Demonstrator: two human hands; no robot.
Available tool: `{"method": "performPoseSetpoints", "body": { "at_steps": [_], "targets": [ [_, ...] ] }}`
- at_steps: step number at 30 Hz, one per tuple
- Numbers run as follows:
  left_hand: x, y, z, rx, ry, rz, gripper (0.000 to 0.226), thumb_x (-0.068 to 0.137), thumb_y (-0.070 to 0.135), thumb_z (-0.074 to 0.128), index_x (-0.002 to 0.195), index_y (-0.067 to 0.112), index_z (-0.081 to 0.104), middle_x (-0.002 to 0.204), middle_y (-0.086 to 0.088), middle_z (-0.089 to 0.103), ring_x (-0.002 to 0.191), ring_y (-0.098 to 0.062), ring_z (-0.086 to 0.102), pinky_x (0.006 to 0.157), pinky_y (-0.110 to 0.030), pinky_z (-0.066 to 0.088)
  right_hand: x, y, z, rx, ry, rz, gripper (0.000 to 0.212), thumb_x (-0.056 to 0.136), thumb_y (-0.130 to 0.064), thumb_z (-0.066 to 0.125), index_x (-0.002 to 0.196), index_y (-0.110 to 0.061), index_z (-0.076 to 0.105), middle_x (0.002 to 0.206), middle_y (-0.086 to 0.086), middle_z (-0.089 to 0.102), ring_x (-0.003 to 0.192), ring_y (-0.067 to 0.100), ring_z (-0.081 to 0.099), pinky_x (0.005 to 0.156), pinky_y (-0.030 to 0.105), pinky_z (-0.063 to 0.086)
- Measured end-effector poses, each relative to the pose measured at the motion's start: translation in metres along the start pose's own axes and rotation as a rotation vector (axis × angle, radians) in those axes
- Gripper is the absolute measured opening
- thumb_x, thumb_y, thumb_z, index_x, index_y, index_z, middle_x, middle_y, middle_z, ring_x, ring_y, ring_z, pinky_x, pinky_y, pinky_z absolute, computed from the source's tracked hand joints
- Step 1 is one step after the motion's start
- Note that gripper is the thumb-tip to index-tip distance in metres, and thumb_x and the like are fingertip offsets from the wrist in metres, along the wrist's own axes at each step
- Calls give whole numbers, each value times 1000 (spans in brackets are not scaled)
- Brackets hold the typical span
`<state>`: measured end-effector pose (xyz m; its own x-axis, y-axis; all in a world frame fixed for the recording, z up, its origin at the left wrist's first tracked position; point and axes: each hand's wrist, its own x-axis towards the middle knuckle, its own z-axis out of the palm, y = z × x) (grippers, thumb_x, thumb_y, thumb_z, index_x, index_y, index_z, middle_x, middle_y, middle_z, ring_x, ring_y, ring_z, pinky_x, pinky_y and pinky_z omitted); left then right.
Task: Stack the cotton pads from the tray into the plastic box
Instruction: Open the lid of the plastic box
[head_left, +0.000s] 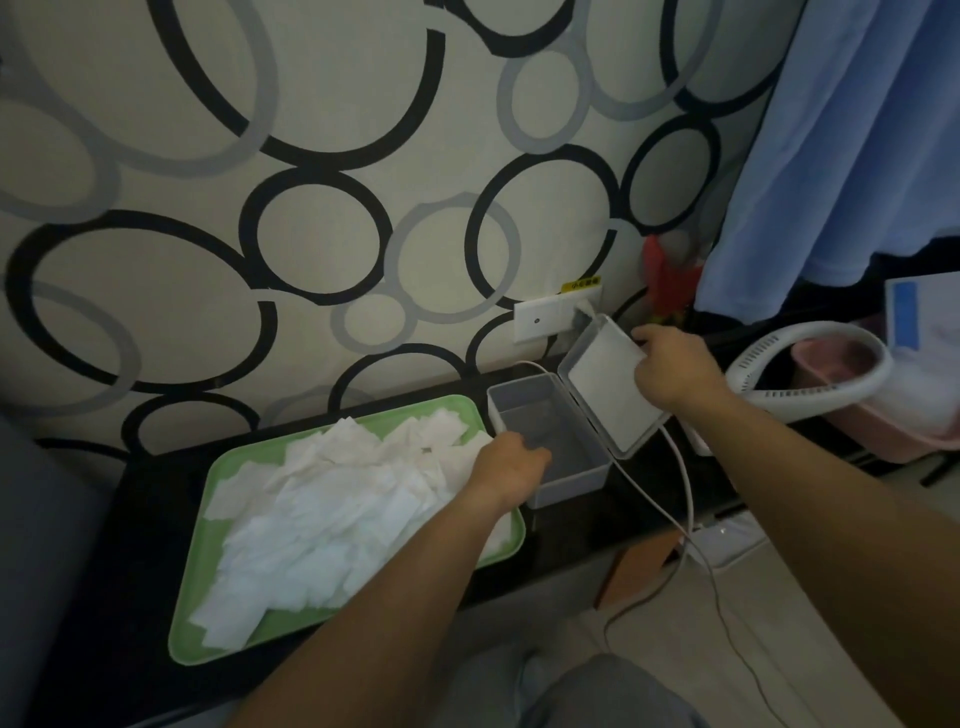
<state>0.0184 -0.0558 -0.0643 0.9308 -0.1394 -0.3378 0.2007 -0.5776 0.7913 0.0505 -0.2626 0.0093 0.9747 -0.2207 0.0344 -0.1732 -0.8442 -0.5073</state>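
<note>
Grey-trousered knee (587, 696) sits lowest and closest, with both bare forearms reaching over it to the black ledge (130, 519) along the wall. Biggest thing on that ledge is the green tray (205, 525), its long side running away from the person, heaped with a loose, untidy pile of white cotton pads (332, 509). Just beside the tray's far right corner stands the grey plastic box (571, 491), its inside bare as far as I can see. Its hinged lid (608, 384) stands open, leaning to the right. The right hand (675, 369) grips the lid's far edge and props it open. The left hand (511, 467) has its fingers hooked over the box's near left wall, steadying it. That left hand is the one that matters next, I'd say: the pile lies right under its wrist and off to its left, well apart from the right hand, so it need only let go and drop onto the nearest pads. A white cable (680, 483) trails past the box's right side.
</note>
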Motion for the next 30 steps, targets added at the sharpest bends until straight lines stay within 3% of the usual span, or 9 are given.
{"method": "performPoseSetpoints", "body": {
  "at_steps": [4,6,9,11,18,21,25,28,30],
  "targets": [
    [-1,0,-2,-12,-14,-3,36,87,31,57,114,9,67,113,-11,69,105,-28,63,95,-41,51,-9,-4,12,-366,-6,-8,34,88,-13,50,121,-7,59,125,16,54,115,36,48,91,44,47],
    [-1,-1,-5,-19,-21,9,35,93,26,57,122,9,64,120,-6,66,110,-24,61,94,-35,49,-16,-11,18,-416,19,-32,34,89,-17,50,121,-10,58,128,14,51,117,35,45,90,44,43],
    [-5,-1,-18,-14,9,41,39,96,23,57,133,9,59,126,-3,60,121,-25,56,98,-33,44,-28,-35,29,-294,37,-93,38,91,-21,51,128,-12,59,130,14,53,118,36,48,90,45,47],
    [-12,-3,-32,-25,52,65,39,94,23,59,131,11,62,130,-5,63,120,-25,57,105,-38,45,-40,-58,38,-105,54,-123,32,92,-20,53,120,-10,65,122,13,62,111,34,57,89,47,51],
    [-52,-43,-117,-142,314,149,17,91,17,61,101,25,73,105,6,73,104,-15,68,99,-44,54,-77,-129,96,416,-156,-203,21,90,-18,61,108,-21,72,110,-2,71,100,16,64,90,32,52],
    [-68,-67,-142,-126,458,170,16,89,15,64,89,28,73,91,10,73,88,-13,71,85,-41,59,-86,-140,119,467,-155,-210,18,94,-13,61,107,-16,72,98,-6,66,90,8,59,79,20,44],
    [-77,-104,-153,-60,586,189,20,87,11,68,85,31,73,89,12,73,67,1,62,69,-18,50,-86,-137,148,438,-168,-210,16,93,-13,63,104,-20,72,98,-8,65,93,10,61,82,22,47],
    [-74,-118,-163,96,567,169,21,87,13,71,90,33,72,95,16,72,68,-2,58,72,-19,49,-76,-145,155,345,-246,-258,13,91,-13,66,101,-18,73,96,-5,68,88,11,63,66,8,42],
    [-72,-120,-174,177,559,172,18,87,18,74,92,35,72,96,18,69,70,-2,56,76,-23,51,-70,-156,156,312,-249,-301,9,89,-13,68,93,-19,74,88,-7,69,87,12,65,66,10,45]
  ]
}}
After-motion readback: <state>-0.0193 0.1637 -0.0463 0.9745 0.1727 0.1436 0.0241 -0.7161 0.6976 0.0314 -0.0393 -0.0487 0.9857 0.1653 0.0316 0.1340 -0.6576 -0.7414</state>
